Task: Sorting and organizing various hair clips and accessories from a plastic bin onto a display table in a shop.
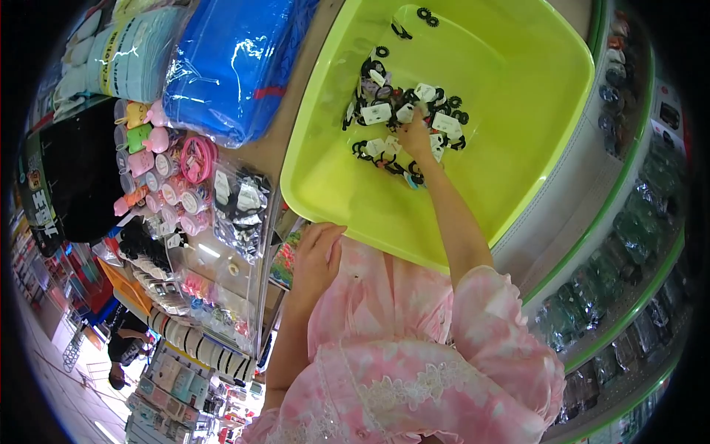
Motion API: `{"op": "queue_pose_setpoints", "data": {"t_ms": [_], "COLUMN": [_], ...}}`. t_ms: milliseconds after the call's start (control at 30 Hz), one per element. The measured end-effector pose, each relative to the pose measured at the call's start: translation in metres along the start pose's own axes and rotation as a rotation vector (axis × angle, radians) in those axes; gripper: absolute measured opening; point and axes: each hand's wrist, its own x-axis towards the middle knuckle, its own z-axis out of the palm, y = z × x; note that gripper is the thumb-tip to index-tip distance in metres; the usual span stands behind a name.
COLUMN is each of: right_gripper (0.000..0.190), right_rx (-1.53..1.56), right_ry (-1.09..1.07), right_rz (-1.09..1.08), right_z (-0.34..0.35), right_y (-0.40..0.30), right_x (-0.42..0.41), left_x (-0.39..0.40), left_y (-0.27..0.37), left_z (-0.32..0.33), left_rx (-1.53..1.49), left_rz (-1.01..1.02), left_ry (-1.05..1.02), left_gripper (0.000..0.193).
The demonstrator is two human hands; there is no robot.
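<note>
A large lime-green plastic basin (510, 111) lies before me. Inside it is a loose heap of black hair ties, many on white cards (376, 114). My right hand (415, 136) reaches down into the heap, its fingertips at a white card; whether they grip it cannot be told. Several dark coiled hair ties (427, 17) lie apart near the basin's far side. My left hand (319, 252) rests by the near left corner of the basin, its fingers slightly bent, with nothing seen in it.
On the counter at left are a blue plastic-wrapped package (227, 66), small round tubs (193, 201) and a bag of black hair ties (242, 208). Green-edged shelves (582, 233) with packaged goods curve along the right. A person (126, 344) stands far off at lower left.
</note>
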Motion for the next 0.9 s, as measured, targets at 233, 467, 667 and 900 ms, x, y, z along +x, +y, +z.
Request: {"op": "queue_pose_setpoints", "data": {"t_ms": [233, 467, 667, 900], "right_gripper": [0.02, 0.048, 0.062, 0.034], "right_rx": [0.113, 0.073, 0.12, 0.22], "right_ry": [0.381, 0.266, 0.289, 0.346], "right_rz": [-0.359, 0.053, 0.131, -0.043], "right_z": [-0.008, 0.021, 0.041, 0.015], "right_y": [-0.04, -0.052, -0.055, -0.029], "right_x": [0.038, 0.092, 0.074, 0.047], "left_x": [0.007, 0.008, 0.01, 0.013], "left_y": [0.0, -0.003, -0.005, -0.003], "left_z": [0.003, 0.007, 0.004, 0.002], "left_rx": [0.012, -0.019, -0.012, -0.043], "left_rz": [-0.066, -0.122, -0.094, -0.054], "left_ry": [0.02, 0.033, 0.041, 0.022], "left_gripper": [0.022, 0.022, 0.021, 0.021]}}
